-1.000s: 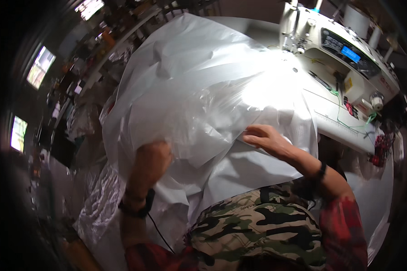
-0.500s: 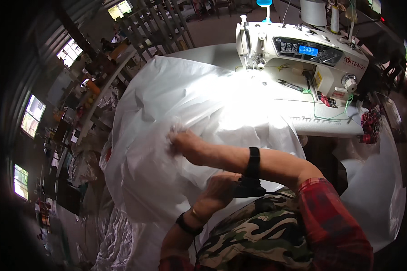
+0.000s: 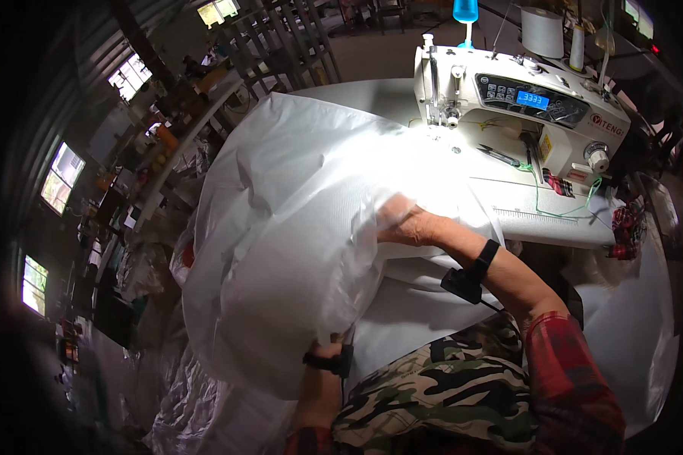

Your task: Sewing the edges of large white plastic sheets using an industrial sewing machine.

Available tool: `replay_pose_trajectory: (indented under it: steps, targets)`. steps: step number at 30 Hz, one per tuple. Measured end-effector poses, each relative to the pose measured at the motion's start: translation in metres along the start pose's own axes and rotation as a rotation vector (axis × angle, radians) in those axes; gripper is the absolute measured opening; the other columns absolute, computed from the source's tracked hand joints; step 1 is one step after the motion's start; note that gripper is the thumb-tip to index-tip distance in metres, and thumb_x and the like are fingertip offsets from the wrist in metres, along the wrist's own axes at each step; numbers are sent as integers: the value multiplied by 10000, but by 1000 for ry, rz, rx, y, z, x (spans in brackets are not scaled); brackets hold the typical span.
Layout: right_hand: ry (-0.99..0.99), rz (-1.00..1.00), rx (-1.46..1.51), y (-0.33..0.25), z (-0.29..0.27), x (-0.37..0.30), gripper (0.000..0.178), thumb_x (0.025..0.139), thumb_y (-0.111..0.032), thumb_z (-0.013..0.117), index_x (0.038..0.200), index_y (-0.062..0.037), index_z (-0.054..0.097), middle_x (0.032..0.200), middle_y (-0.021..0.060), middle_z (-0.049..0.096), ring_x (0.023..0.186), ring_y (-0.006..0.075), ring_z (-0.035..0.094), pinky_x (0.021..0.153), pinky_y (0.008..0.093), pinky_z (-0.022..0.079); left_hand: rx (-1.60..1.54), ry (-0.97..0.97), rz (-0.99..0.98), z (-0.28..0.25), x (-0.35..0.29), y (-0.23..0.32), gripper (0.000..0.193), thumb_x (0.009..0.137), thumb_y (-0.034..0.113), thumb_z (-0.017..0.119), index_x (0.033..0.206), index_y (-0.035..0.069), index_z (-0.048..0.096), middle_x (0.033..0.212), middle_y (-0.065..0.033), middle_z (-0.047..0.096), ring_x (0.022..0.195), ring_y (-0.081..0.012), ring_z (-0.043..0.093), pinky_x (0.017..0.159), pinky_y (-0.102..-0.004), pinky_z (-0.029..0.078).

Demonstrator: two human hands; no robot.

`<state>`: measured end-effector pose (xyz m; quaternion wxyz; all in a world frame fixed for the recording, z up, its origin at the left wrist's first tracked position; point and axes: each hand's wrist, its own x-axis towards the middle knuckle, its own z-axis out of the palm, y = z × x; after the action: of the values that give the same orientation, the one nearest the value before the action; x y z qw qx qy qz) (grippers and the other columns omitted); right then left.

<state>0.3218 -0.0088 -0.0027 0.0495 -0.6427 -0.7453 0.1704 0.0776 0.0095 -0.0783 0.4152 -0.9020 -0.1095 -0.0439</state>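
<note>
A large white plastic-looking sheet (image 3: 281,227) lies in loose folds over the sewing table and hangs toward me. My right hand (image 3: 401,220) is closed on a raised fold of it, just in front of the brightly lit sewing area; the fingertips are slightly blurred. Lower down, my left hand (image 3: 328,349) reaches under the sheet, which covers its fingers. Beyond the right hand stands a white sewing machine (image 3: 524,98) with a lit display, its needle area washed out by glare.
Tweezers or snips (image 3: 501,157), green thread (image 3: 539,199) and red checked cloth scraps (image 3: 627,227) lie right of the needle. Thread cones (image 3: 542,32) stand behind the machine. More white sheet (image 3: 630,326) hangs at right; crumpled material (image 3: 182,409) lies lower left.
My right hand has moved right and slightly up, lifting a fold of the sheet. My left hand has moved down and gone under the sheet. The whole view has shifted slightly.
</note>
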Motion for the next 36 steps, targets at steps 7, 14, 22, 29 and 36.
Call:
replay_pose_trajectory:
  steps: [7, 14, 22, 29, 36]
  targets:
    - [536, -255, -19, 38, 54, 2, 255, 888, -286, 608, 963, -51, 671, 1024, 149, 647, 1010, 348, 594, 913, 477, 445, -623, -233, -517, 46, -107, -67, 483, 1034, 384, 347, 1353, 63, 515, 1388, -106, 498, 1198, -256, 515, 995, -444, 414]
    - [384, -16, -90, 15, 42, 15, 535, 865, -532, 609, 1004, -18, 654, 1032, 143, 631, 1008, 302, 583, 918, 422, 406, -544, -331, -833, 91, -168, -94, 464, 1029, 367, 372, 1340, 62, 530, 1346, -112, 526, 1177, -260, 534, 985, -434, 425]
    - [786, -135, -27, 34, 62, 29, 499, 884, -383, 634, 1242, -39, 579, 1261, 178, 548, 1168, 342, 491, 971, 441, 396, -524, -371, -898, 115, -178, -99, 443, 1022, 348, 400, 1326, 60, 547, 1299, -118, 558, 1154, -266, 556, 973, -422, 437]
    - [613, 165, 70, 39, 66, 42, 307, 965, -344, 522, 1112, -112, 658, 1168, 156, 606, 1074, 259, 582, 926, 423, 495, -521, -402, -923, 132, -182, -109, 425, 1017, 331, 425, 1313, 59, 562, 1257, -124, 586, 1134, -271, 575, 963, -412, 448]
    - [980, -193, -216, 57, 134, 99, 358, 909, -380, 572, 1142, -119, 647, 1245, 164, 540, 1185, 334, 503, 1025, 500, 398, -508, -445, -920, 134, -175, -122, 407, 1012, 315, 449, 1300, 58, 577, 1215, -130, 615, 1113, -275, 594, 953, -402, 458]
